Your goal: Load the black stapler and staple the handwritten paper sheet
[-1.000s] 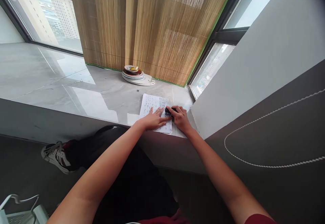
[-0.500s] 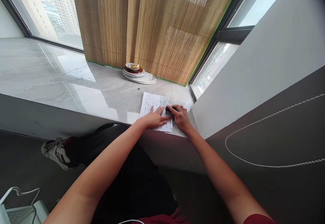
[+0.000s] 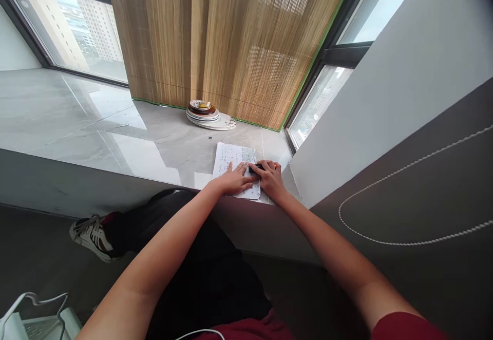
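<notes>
A sheet of paper with small print [image 3: 233, 158] lies near the front edge of a grey stone sill [image 3: 165, 147]. My left hand [image 3: 233, 180] rests flat on the lower part of the paper, fingers stretched out. My right hand [image 3: 269, 178] is closed over a small black object with an orange tip [image 3: 265, 166] at the paper's right edge; I cannot make out what it is.
A stack of plates [image 3: 206, 114] stands at the back of the sill against a bamboo blind [image 3: 231, 37]. A grey wall [image 3: 385, 88] rises on the right. Below are my dark trousers, a sneaker [image 3: 92, 234] and a white wire rack [image 3: 34, 319].
My right hand has shifted slightly and the orange tip of the black object now shows beyond its fingers. My left hand stays flat on the paper.
</notes>
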Action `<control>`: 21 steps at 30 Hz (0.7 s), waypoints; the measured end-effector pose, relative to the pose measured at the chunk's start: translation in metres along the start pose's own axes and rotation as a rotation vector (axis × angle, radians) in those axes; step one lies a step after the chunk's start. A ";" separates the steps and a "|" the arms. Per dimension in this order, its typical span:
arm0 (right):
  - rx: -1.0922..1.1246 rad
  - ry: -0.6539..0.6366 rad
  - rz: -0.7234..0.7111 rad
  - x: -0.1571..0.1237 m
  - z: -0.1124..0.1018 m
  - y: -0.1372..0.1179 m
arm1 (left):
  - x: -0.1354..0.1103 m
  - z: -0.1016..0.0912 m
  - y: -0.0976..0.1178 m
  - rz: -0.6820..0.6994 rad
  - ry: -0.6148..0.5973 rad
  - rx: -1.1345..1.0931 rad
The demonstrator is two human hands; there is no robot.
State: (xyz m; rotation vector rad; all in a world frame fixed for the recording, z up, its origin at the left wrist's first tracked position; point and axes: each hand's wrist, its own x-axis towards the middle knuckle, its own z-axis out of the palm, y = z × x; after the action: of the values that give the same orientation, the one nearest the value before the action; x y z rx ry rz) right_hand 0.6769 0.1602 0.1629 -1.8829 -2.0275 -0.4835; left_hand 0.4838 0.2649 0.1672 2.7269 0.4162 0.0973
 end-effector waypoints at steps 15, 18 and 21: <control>0.311 0.220 0.541 -0.005 0.014 0.014 | -0.010 -0.012 -0.014 -0.049 0.111 0.149; 0.307 0.356 0.645 -0.007 0.012 0.017 | -0.010 -0.009 -0.016 -0.072 0.121 0.159; 0.402 0.434 0.608 -0.001 0.009 0.015 | -0.008 -0.004 -0.016 -0.087 0.150 0.180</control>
State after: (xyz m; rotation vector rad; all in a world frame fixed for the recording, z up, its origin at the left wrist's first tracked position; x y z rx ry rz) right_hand 0.6918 0.1648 0.1550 -1.8164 -1.1029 -0.2590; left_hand 0.4711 0.2784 0.1643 2.8829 0.6130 0.2536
